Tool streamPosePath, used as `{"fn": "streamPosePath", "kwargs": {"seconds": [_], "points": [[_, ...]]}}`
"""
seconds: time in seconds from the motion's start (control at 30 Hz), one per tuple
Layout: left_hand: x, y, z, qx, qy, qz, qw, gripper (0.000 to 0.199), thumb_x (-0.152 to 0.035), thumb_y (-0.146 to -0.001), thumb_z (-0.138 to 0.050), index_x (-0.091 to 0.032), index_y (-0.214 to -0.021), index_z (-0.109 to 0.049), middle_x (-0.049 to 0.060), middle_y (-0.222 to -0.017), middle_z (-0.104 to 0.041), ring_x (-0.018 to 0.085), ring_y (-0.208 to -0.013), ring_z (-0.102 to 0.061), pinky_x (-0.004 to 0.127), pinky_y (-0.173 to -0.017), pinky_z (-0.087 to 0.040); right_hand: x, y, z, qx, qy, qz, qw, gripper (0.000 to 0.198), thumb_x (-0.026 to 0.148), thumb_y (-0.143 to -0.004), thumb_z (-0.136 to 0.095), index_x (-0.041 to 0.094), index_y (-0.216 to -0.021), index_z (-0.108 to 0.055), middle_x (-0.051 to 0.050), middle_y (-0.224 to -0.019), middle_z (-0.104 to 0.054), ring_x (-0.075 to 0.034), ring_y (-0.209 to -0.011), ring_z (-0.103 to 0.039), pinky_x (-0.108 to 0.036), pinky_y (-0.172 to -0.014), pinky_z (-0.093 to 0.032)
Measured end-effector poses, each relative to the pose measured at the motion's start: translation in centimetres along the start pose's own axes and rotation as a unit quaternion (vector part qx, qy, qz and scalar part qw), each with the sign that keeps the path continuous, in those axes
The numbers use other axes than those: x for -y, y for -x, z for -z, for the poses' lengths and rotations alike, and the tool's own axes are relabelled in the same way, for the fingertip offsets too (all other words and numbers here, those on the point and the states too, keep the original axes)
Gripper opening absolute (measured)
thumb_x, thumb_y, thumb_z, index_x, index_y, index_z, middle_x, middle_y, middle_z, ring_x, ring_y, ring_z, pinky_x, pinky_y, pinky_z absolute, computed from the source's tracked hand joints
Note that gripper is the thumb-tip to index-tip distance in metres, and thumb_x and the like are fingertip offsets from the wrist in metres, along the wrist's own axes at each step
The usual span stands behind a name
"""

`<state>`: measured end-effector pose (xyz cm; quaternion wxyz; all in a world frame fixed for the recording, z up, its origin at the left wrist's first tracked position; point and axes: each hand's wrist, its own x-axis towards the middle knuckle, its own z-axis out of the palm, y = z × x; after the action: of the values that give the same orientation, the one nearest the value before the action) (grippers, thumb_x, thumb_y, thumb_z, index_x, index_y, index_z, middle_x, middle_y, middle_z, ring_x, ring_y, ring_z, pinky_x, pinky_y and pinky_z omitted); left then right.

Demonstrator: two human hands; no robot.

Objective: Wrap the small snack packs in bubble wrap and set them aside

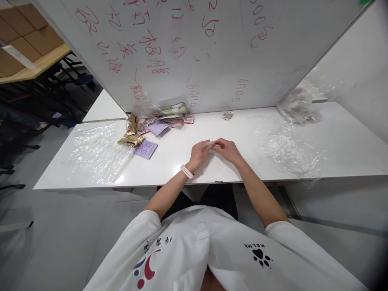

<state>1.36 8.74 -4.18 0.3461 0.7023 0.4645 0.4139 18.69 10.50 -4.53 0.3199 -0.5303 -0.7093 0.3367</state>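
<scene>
My left hand (198, 154), with a pale pink band on the wrist, and my right hand (228, 150) meet above the middle of the white table. The fingers of both are closed on a small, whitish, see-through plastic packet (211, 144). Most of it is hidden by the fingers, so its contents cannot be made out. A small brownish packet (227, 116) lies beyond my hands by the whiteboard. To the left of my hands are a flat purple packet (146, 149) and shiny gold packets (131, 140).
A whiteboard (194, 52) with red writing stands along the table's back. Clear plastic sleeves (93, 153) are spread at the left. Crumpled clear plastic bags (291, 151) lie at the right, near a filled clear bag (298, 107). Behind the gold packets is a mixed packet heap (159, 127).
</scene>
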Motion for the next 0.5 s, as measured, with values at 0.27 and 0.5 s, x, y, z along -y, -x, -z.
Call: {"fn": "streamPosePath", "kwargs": {"seconds": [0.27,0.5], "points": [[2.4,0.4,0.4,0.105,-0.343,-0.173,0.917,0.052,-0.023,-0.099,-0.047,-0.021,-0.150,-0.041,0.011,-0.158,-0.040,0.029,-0.151,-0.027,0.065,-0.122,-0.014,-2.3,-1.9,2.0,-0.015,-0.107,-0.059,0.992,0.042,0.040,-0.082,-0.060,0.019,-0.118,-0.064,-0.011,-0.124,-0.065,-0.020,-0.094,-0.064,-0.038,-0.081,-0.054],[2.4,1.8,0.7,0.134,-0.383,-0.176,0.897,0.064,-0.034,-0.097,-0.052,-0.025,-0.156,-0.029,0.014,-0.165,-0.022,0.032,-0.154,-0.014,0.067,-0.122,-0.010,0.9,-4.3,1.8,0.121,0.039,0.045,0.991,0.038,0.046,-0.094,-0.048,0.022,-0.108,-0.074,-0.008,-0.115,-0.071,-0.024,-0.106,-0.064,-0.040,-0.095,-0.049]]}}
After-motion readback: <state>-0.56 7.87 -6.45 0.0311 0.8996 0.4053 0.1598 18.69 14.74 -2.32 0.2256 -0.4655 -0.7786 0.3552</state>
